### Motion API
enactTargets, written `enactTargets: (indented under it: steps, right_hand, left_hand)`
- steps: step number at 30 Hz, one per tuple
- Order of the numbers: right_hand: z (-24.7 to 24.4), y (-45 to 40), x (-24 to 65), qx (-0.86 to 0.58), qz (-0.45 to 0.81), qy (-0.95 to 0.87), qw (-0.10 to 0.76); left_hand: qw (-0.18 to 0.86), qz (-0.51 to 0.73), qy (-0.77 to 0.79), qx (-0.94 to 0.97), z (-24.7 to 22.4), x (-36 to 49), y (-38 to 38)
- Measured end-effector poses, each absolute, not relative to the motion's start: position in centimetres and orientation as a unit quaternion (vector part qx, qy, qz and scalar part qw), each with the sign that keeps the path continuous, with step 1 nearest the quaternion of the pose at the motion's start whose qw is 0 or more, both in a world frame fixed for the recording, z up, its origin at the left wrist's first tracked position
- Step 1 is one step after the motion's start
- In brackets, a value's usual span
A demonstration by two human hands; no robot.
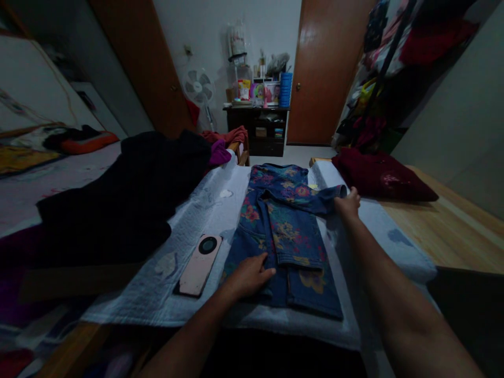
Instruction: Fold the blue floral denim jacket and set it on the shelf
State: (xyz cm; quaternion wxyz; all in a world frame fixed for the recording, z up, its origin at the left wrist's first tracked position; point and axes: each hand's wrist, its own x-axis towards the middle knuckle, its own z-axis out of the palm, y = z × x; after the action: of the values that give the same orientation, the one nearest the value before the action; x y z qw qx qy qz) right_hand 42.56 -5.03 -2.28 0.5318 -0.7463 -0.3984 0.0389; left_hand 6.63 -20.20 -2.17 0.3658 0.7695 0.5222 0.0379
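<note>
A blue denim jacket (252, 239) with a colourful flower print lies spread on a pale cloth. One of its sleeves is folded down over the body, its cuff near the hem. The other sleeve stretches out to the right, and my right hand (348, 203) grips it at the cuff. My left hand (250, 274) rests on the lower left front of the jacket, thumb and forefinger apart, nothing held. To the left of the jacket lies a pink phone (199, 265), its round black camera facing up.
The pale cloth (157, 294) covers the table (449, 220). A folded dark red garment (388, 176) sits at the right. On the left is a heap of black clothing (118, 194). Farther back stand a dark cabinet (255, 126), a white fan (198, 86) and a wooden door (328, 68).
</note>
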Motion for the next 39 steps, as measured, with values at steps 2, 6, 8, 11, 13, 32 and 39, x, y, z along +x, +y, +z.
enactTargets:
  steps: [2, 6, 8, 11, 13, 32, 39]
  right_hand:
    - [-2.6, -6.0, 40.5, -0.774, -0.042, -0.434, 0.459]
    - [-2.9, -8.1, 34.1, -0.707, -0.035, -0.583, 0.399]
    - [-3.3, -9.3, 30.4, -0.639, 0.042, -0.679, 0.359]
    - [-4.1, -11.1, 25.6, -0.549, 0.13, -0.778, 0.276]
    - [-4.5, -12.0, 23.5, -0.536, 0.149, -0.801, 0.218]
    - [-3.1, -10.4, 18.9, -0.737, 0.134, -0.65, 0.125]
    - [-4.2, -11.2, 20.0, -0.751, 0.098, -0.642, 0.118]
  left_hand:
    - [0.34, 0.055, 0.515, 0.785, -2.2, 6.5, -20.2]
    - [0.269, 0.089, 0.504, 0.816, -3.0, 6.5, -20.6]
    - [0.251, 0.099, 0.497, 0.825, -3.6, 6.4, -20.9]
    - [0.255, 0.116, 0.485, 0.828, -4.0, 6.2, -20.8]
    - [0.248, 0.14, 0.492, 0.823, -3.9, 5.8, -20.0]
    - [0.06, 0.093, 0.615, 0.781, -6.9, 4.5, -15.9]
    - [0.043, 0.062, 0.569, 0.819, -6.9, 4.8, -16.3]
